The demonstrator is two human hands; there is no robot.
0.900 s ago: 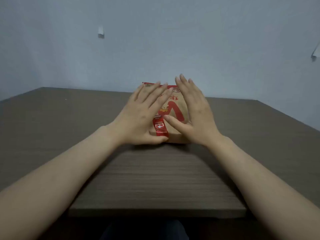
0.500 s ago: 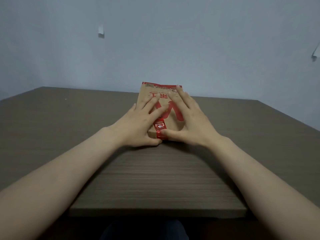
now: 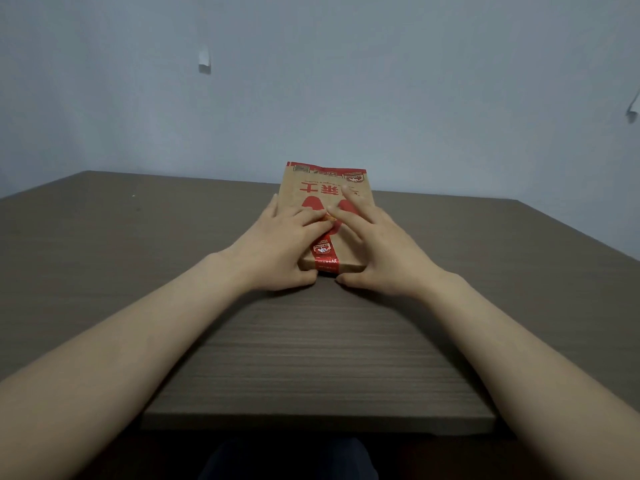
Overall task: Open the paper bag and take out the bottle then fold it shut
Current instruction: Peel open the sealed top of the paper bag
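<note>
Brown paper printed in red, the paper bag (image 3: 327,216) lies flat on the counter (image 3: 104,258), mid-far. In the head view both hands have dropped from hovering to pressing it: left hand (image 3: 280,247) and right hand (image 3: 375,247) spread open, palms down. No bottle shows; opening has likely not begun.

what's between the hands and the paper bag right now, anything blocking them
Nothing visible. Both the left hand and the right hand already lie flat on the brown paper bag, which lies on the wooden table. No bottle is in view, so whether one is inside cannot be told.
</note>
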